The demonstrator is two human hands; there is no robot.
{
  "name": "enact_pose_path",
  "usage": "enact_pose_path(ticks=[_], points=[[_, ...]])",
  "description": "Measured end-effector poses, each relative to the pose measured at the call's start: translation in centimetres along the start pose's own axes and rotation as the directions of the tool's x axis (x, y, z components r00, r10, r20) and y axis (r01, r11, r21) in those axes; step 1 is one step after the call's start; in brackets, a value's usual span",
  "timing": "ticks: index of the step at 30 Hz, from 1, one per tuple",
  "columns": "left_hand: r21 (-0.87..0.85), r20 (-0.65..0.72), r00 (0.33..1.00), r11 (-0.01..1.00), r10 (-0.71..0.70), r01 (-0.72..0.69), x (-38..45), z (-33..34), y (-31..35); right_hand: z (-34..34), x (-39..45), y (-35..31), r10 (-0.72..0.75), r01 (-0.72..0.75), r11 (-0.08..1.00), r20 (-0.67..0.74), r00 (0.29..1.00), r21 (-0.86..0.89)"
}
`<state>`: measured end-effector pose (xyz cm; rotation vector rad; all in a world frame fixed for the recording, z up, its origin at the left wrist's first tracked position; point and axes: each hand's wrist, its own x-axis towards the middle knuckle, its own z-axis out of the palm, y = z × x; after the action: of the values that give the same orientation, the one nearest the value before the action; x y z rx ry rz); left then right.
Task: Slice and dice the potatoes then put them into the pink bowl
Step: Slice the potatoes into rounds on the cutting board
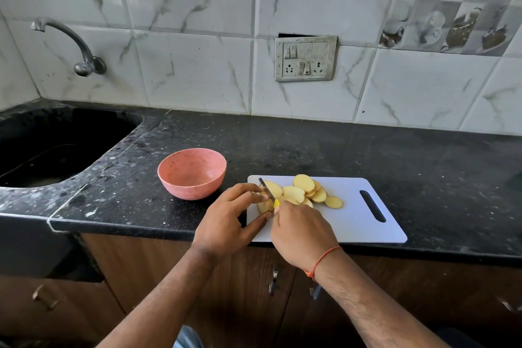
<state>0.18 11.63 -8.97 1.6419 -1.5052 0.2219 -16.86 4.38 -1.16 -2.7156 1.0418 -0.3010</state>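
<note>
Black counter, white board [353, 215]. Left hand [226, 220] pinches potato [265, 205]; right hand [299, 232] wraps knife [267, 189]. Slices [303, 183] look wet, slippery; hold flanks.

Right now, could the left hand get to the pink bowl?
Probably yes: the pink bowl sits just beyond the left hand with bare counter between, but that hand first must let go of the potato piece.

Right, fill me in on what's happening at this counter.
A person is slicing potatoes on a white cutting board. The left hand holds the last potato piece steady while the right hand grips a small knife, its blade set across that piece. A pile of round slices lies on the board beside the blade. The pink bowl sits left of the board, with nothing in it yet.
</note>
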Motion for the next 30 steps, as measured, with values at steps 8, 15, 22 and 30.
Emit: enact_pose_path(ticks=[8,15,22,30], points=[[0.011,0.001,1.0,1.0,-0.004,0.004,0.0,0.0,0.0,-0.1,-0.2,0.0,-0.003,0.003,1.0,0.007,1.0,0.002],[-0.012,0.0,1.0,1.0,-0.002,0.002,0.1,0.0,0.1,-0.4,-0.1,0.0,0.001,0.0,1.0,0.046,0.999,-0.005],[-0.008,0.009,1.0,1.0,-0.003,0.003,0.3,0.0,0.1,-1.5,0.8,-0.1,-0.002,0.005,1.0,0.15,0.989,-0.025],[-0.001,0.014,1.0,1.0,-0.007,0.007,0.2,0.0,0.2,-1.0,-0.6,1.2,-0.006,-0.001,0.999,0.204,0.979,0.032]])
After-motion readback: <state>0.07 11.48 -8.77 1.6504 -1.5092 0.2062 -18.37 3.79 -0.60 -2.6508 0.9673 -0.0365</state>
